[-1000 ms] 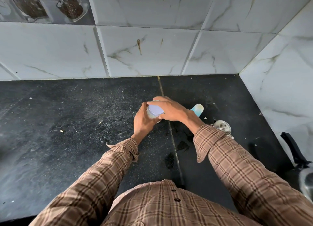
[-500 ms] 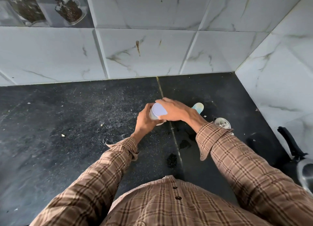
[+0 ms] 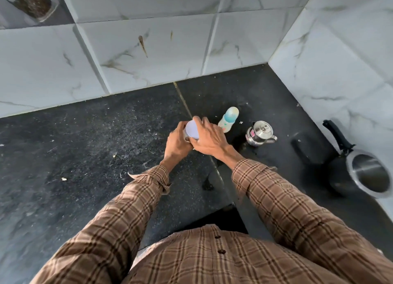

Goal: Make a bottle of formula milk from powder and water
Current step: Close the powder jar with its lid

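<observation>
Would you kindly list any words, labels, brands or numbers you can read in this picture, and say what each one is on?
None can be read.
Small steel kettle: a pink sticker on its side, too small and blurred to read.
Baby bottle with the blue cap: coloured print on its body, too blurred to read.
Container with the pale lilac lid: both hands cover its sides; no text shows.

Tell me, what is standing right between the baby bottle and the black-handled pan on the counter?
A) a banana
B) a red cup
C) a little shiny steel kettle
C: a little shiny steel kettle with a lid stands on the black counter, to the right of the baby bottle and left of the black-handled pan.
</observation>
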